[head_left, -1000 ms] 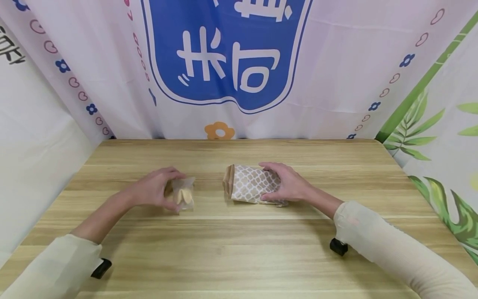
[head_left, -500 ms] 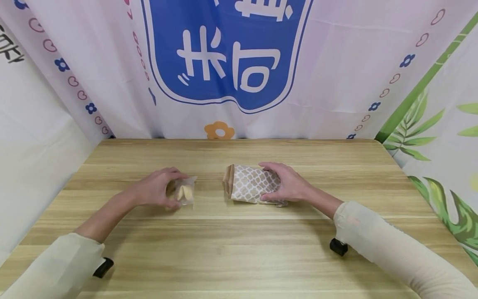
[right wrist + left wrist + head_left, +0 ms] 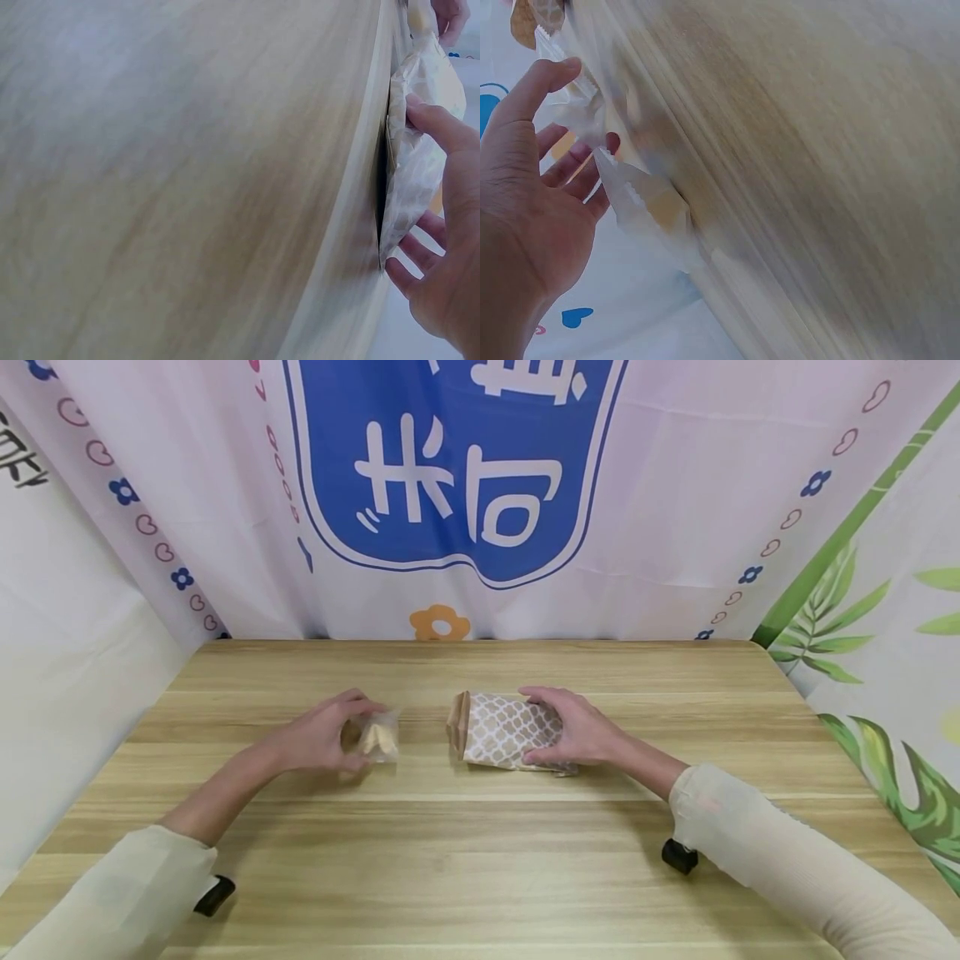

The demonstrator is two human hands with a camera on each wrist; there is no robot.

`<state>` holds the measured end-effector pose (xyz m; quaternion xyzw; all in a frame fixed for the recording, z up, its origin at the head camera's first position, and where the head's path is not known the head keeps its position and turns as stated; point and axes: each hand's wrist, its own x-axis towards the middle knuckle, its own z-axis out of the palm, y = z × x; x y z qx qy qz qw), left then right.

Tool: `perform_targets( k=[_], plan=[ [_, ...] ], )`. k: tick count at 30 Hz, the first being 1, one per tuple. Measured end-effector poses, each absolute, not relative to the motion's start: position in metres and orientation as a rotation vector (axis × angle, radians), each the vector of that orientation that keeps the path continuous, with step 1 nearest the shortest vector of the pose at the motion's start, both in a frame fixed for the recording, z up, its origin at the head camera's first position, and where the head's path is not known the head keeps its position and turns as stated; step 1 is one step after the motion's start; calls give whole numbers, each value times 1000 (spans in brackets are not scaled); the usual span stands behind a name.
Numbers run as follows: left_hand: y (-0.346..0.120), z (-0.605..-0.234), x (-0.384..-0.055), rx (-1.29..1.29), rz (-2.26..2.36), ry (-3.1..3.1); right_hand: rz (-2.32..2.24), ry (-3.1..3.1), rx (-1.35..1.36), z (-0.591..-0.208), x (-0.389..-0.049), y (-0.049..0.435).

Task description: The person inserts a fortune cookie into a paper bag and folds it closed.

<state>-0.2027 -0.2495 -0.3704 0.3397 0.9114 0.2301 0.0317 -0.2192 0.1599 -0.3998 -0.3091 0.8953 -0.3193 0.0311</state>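
Observation:
My left hand (image 3: 318, 735) holds a small clear packet with a pale yellow fortune cookie (image 3: 381, 741) between thumb and fingers, just left of the bag. In the left wrist view a second clear packet (image 3: 656, 206) with something yellow inside shows nearer the palm. A paper bag (image 3: 501, 731) with a white and tan lattice pattern lies flat on the table, its folded brown mouth facing left. My right hand (image 3: 583, 727) grips the bag's right end, thumb on the near edge and fingers at the far edge; the right wrist view shows the crinkled bag side-on.
The wood-grain table (image 3: 480, 860) reaches back to a printed curtain (image 3: 675, 510) hanging along its far edge. More printed cloth with green leaves hangs at the right, and white cloth at the left. Black wrist devices sit under both sleeves.
My left hand has shifted slightly to the right and away from me with the cookie packet, closer to the bag's mouth. The right hand and bag have stayed in place.

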Motion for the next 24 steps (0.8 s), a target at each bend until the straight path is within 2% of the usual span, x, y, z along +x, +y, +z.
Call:
perform_targets(
  k=[13,24],
  plan=[
    [-235,-370,-207,1083,983,2736,-989,2748,-954,-400,-218,161],
    [-222,-372,-213,1084,1045,2750,-995,2749,-953,-400,-219,161]
  ],
)
